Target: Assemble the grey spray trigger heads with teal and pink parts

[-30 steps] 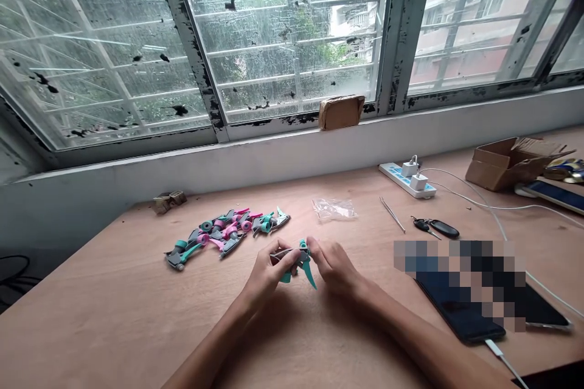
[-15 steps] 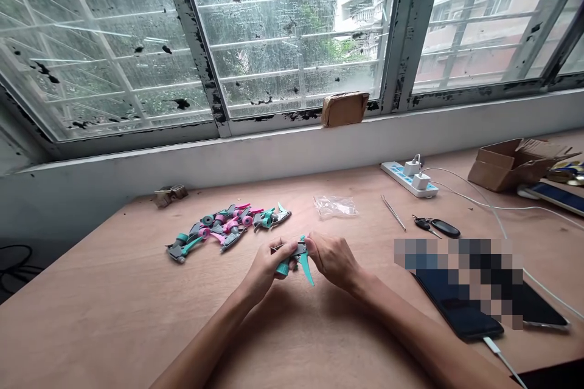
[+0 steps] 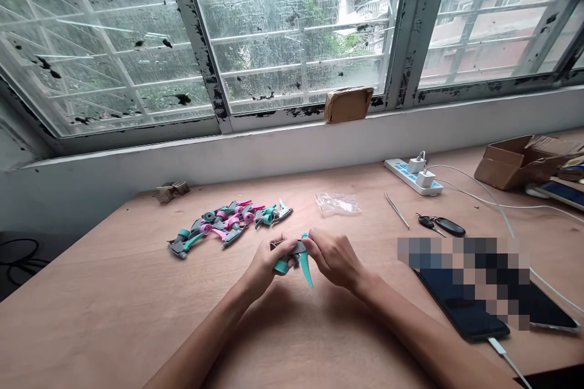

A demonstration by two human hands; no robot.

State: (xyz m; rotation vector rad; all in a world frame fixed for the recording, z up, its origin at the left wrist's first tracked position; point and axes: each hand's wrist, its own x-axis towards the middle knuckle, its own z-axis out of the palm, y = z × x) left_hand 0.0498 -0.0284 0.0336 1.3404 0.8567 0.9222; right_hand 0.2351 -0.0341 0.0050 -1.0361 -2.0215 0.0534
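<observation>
Hands (image 3: 336, 258), two, both pinching one grey-teal spray head (image 3: 305, 264); one power strip (image 3: 395, 166), two plugs (image 3: 426, 180).

this looks like a room in a home or a small workroom; which of the two is unclear. a broad, pale-brown wooden tabletop (image 3: 114, 316) carries a heap of grey, teal and pink plastic lever pieces (image 3: 233, 219), a black smartphone (image 3: 477, 319) and a white plastic power strip (image 3: 401, 174), beneath a barred, grey-framed glass window (image 3: 197, 30) facing trees and a pale building with balconies (image 3: 369, 9).
</observation>
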